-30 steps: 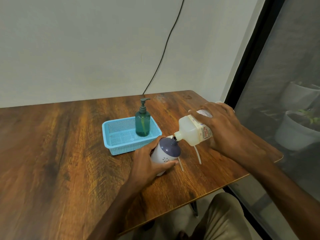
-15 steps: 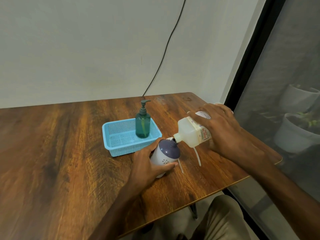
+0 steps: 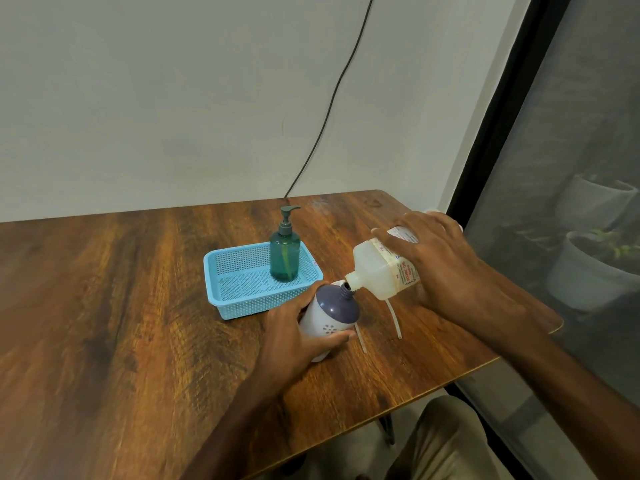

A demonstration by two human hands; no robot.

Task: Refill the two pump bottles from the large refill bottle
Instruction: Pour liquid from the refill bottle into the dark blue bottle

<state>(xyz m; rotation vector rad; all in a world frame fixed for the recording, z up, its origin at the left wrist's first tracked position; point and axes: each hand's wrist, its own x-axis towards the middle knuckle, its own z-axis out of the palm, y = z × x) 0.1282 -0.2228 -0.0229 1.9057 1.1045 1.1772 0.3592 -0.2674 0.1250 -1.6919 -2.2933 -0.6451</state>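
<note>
- Refill bottle (image 3: 377, 271): tipped, spout at the neck of the purple-topped bottle (image 3: 334, 308); right hand (image 3: 443, 268) wrapped round it. Risk: narrow neck, overshoot spills on the table (image 3: 104, 306).
- Purple-topped bottle: tilted, clasped by left hand (image 3: 294, 337); could slip.
- Green pump bottle (image 3: 284, 261): in basket (image 3: 221, 271).

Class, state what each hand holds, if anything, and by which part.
The left hand grips the purple-topped pump bottle round its body; the right hand grips the tilted refill bottle round its body.

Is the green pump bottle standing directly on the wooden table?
No, the green pump bottle stands upright inside the blue basket, near its right end.
</note>
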